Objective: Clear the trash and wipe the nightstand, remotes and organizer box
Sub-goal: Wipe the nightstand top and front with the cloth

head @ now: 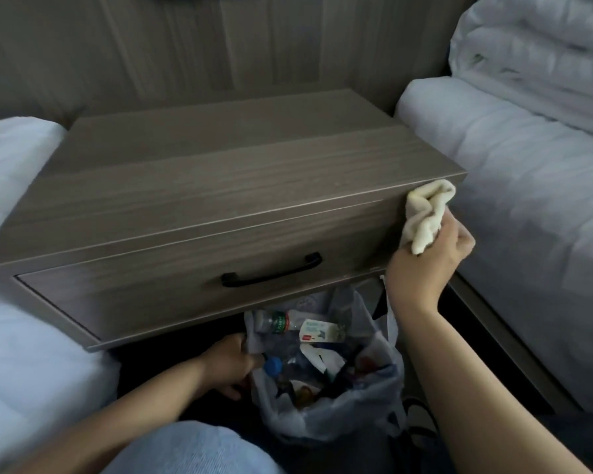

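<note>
A grey-brown wooden nightstand [220, 172] fills the middle of the view, its top bare and its drawer closed behind a black handle [271, 270]. My right hand [428, 268] is shut on a cream cloth [425, 213], which presses against the nightstand's front right corner. Below the drawer stands a trash bag [367, 412] with plastic bottles, a carton and wrappers inside. My left hand [230, 366] grips the bag's left rim. No remotes or organizer box are in view.
White beds flank the nightstand: one mattress [18, 206] at left, another [514, 186] at right with a folded duvet [541, 56] on it. A wood-panel wall [220, 53] stands behind. My knee in blue jeans [192, 449] is at the bottom.
</note>
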Action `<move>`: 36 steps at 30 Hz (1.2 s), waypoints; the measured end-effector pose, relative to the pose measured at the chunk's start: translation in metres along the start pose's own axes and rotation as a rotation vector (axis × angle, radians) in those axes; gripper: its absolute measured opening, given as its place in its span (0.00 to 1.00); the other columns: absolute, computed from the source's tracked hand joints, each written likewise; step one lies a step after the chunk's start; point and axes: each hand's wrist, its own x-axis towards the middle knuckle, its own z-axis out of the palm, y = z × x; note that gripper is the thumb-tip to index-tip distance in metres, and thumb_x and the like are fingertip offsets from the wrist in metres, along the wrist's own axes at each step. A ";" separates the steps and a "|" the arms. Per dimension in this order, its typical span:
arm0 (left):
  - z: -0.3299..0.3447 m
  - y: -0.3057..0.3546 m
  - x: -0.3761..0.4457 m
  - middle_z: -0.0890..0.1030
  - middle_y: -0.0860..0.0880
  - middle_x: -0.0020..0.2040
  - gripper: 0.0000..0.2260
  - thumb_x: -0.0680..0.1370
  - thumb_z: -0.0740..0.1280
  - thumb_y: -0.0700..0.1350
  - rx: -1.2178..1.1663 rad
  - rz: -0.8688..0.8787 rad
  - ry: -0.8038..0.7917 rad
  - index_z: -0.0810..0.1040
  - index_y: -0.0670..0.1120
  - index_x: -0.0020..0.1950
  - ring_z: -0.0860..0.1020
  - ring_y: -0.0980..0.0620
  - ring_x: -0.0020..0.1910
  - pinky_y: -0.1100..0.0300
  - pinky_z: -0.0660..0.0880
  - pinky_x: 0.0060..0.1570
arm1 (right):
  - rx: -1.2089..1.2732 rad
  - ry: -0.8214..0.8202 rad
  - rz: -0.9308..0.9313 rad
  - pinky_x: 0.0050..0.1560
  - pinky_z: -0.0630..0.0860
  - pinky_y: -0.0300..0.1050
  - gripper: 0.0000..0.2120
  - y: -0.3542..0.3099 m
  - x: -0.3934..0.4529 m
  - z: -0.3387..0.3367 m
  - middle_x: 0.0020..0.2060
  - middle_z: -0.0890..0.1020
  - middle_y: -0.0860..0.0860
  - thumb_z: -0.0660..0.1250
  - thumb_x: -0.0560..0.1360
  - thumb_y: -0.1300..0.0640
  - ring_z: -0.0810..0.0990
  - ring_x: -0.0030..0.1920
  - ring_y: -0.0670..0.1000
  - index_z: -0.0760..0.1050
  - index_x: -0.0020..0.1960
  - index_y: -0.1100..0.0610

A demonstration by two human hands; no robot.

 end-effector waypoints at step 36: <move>-0.134 0.004 -0.125 0.80 0.45 0.59 0.18 0.77 0.59 0.41 0.157 0.894 1.285 0.75 0.43 0.67 0.77 0.47 0.60 0.45 0.71 0.62 | -0.189 -0.938 -2.006 0.62 0.73 0.50 0.21 -0.015 -0.162 0.122 0.56 0.83 0.53 0.51 0.81 0.67 0.78 0.64 0.54 0.83 0.52 0.60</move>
